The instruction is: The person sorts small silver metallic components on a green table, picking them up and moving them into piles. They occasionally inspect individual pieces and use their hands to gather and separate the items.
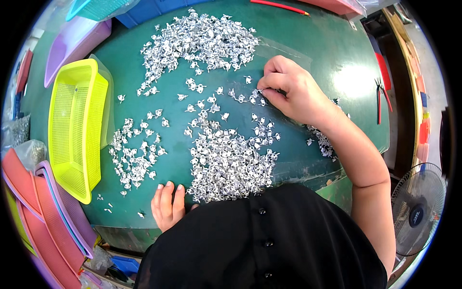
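Observation:
Small silver metal parts lie in several heaps on the green tabletop: a wide far heap, a dense near heap against my black shirt, and a looser left group. My right hand is closed in a pinch, thumb against bent index finger, with a small metal part at its fingertips, partly hidden. Just left of it runs a short row of loose parts. My left hand rests on the table near the front edge, fingers stretched out, between the near heap and the left group.
A yellow-green basket stands at the left, a purple bin beyond it. More parts lie partly behind my right forearm. Red-handled pliers and a red pencil lie farther off. A fan stands at right.

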`<state>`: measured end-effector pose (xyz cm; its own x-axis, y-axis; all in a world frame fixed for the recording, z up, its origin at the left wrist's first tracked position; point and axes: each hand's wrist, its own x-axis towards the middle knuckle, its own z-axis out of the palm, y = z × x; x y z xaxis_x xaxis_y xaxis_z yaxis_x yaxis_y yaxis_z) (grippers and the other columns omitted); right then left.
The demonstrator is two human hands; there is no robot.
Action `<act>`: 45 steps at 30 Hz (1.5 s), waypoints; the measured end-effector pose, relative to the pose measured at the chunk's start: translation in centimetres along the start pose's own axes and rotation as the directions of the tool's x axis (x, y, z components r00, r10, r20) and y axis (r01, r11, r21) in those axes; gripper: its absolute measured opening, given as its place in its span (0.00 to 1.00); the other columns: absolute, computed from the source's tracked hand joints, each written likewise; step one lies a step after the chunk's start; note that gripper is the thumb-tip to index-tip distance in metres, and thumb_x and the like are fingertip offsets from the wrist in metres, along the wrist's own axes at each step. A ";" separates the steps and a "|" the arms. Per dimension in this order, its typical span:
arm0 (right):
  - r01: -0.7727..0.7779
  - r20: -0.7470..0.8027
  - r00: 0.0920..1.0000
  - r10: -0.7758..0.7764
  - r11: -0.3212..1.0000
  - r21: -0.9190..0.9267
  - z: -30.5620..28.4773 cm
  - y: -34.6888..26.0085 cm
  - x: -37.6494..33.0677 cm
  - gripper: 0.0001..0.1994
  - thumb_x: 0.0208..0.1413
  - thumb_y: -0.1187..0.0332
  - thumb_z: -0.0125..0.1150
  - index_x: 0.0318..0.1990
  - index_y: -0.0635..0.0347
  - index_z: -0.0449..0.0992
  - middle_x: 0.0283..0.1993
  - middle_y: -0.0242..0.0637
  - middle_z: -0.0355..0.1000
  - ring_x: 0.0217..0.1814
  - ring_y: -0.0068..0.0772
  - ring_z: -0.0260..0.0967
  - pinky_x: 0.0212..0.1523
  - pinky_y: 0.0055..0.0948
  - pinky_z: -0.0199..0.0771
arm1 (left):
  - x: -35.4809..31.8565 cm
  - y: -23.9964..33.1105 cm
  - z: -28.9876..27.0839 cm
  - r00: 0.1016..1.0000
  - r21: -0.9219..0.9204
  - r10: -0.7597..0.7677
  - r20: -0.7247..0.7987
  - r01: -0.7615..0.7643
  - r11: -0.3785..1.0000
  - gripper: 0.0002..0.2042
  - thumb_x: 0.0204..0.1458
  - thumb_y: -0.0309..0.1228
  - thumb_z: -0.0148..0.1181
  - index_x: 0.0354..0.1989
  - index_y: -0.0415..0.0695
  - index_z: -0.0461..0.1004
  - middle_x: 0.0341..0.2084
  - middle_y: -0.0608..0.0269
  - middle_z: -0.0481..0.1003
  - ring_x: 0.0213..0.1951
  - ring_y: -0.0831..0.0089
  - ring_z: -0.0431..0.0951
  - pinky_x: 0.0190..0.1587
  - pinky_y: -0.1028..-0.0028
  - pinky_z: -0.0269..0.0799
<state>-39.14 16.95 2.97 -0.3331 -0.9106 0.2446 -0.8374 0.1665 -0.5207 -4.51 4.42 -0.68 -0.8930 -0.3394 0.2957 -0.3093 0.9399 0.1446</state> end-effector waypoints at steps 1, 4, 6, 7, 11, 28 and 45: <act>0.005 -0.006 1.000 -0.005 1.000 0.006 0.0 0.0 0.0 0.05 0.45 0.76 0.62 0.32 0.60 0.77 0.34 0.37 0.66 0.40 0.42 0.68 0.39 0.36 0.71 | 0.0 0.0 0.0 1.000 -0.004 -0.004 0.003 0.004 1.000 0.21 0.59 0.47 0.50 0.51 0.43 0.71 0.53 0.53 0.68 0.52 0.53 0.69 0.51 0.56 0.66; 0.003 0.000 1.000 -0.003 0.999 0.037 -0.3 -0.3 -0.1 0.05 0.45 0.77 0.61 0.32 0.60 0.76 0.34 0.38 0.66 0.39 0.43 0.67 0.38 0.36 0.71 | 0.1 0.1 -0.2 1.000 -0.006 -0.006 0.008 0.006 1.000 0.21 0.58 0.47 0.50 0.50 0.43 0.71 0.53 0.54 0.68 0.52 0.53 0.69 0.51 0.56 0.66; -0.016 0.030 0.999 0.014 0.998 0.063 -0.5 -0.6 -0.1 0.06 0.46 0.78 0.60 0.33 0.61 0.76 0.35 0.39 0.67 0.39 0.44 0.68 0.39 0.37 0.71 | 0.2 0.3 -0.3 1.000 -0.005 -0.013 0.001 0.013 1.000 0.21 0.58 0.46 0.51 0.50 0.43 0.71 0.53 0.54 0.68 0.52 0.53 0.69 0.51 0.56 0.66; -0.025 0.047 0.999 0.021 0.997 0.075 -0.6 -0.8 -0.1 0.06 0.46 0.78 0.59 0.34 0.62 0.75 0.35 0.39 0.67 0.39 0.45 0.68 0.39 0.37 0.71 | 0.1 0.4 -0.3 1.000 -0.005 -0.019 -0.002 0.019 1.000 0.20 0.58 0.46 0.51 0.50 0.43 0.71 0.53 0.54 0.68 0.52 0.53 0.69 0.51 0.56 0.66; 0.011 0.188 0.981 -0.052 0.976 0.216 -1.3 -2.4 -0.2 0.07 0.47 0.79 0.58 0.36 0.64 0.75 0.37 0.42 0.69 0.40 0.47 0.69 0.41 0.38 0.71 | 0.0 0.3 -0.1 1.000 -0.015 -0.022 -0.003 0.022 1.000 0.20 0.58 0.45 0.51 0.49 0.43 0.72 0.52 0.54 0.68 0.52 0.53 0.69 0.50 0.56 0.66; 0.114 0.202 0.973 -0.112 0.993 -0.001 -0.1 -4.3 3.7 0.11 0.49 0.75 0.59 0.41 0.67 0.74 0.34 0.43 0.69 0.40 0.48 0.69 0.41 0.38 0.72 | 0.4 0.7 -1.2 0.995 -0.077 -0.065 0.070 0.070 0.995 0.20 0.56 0.43 0.54 0.51 0.44 0.71 0.54 0.54 0.66 0.56 0.55 0.66 0.51 0.56 0.66; 0.157 0.142 0.981 -0.134 0.973 -0.166 4.4 -5.1 7.2 0.04 0.46 0.72 0.62 0.29 0.61 0.74 0.30 0.38 0.69 0.35 0.43 0.72 0.34 0.38 0.74 | 0.3 0.7 -1.1 0.996 -0.117 -0.079 0.046 0.083 0.990 0.19 0.57 0.41 0.53 0.51 0.42 0.72 0.53 0.53 0.67 0.55 0.55 0.67 0.50 0.56 0.67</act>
<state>-35.32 7.83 3.77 -0.1527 -0.9692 0.1934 -0.9396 0.0817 -0.3324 -4.66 4.90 0.51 -0.8800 -0.4101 0.2396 -0.3426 0.8974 0.2779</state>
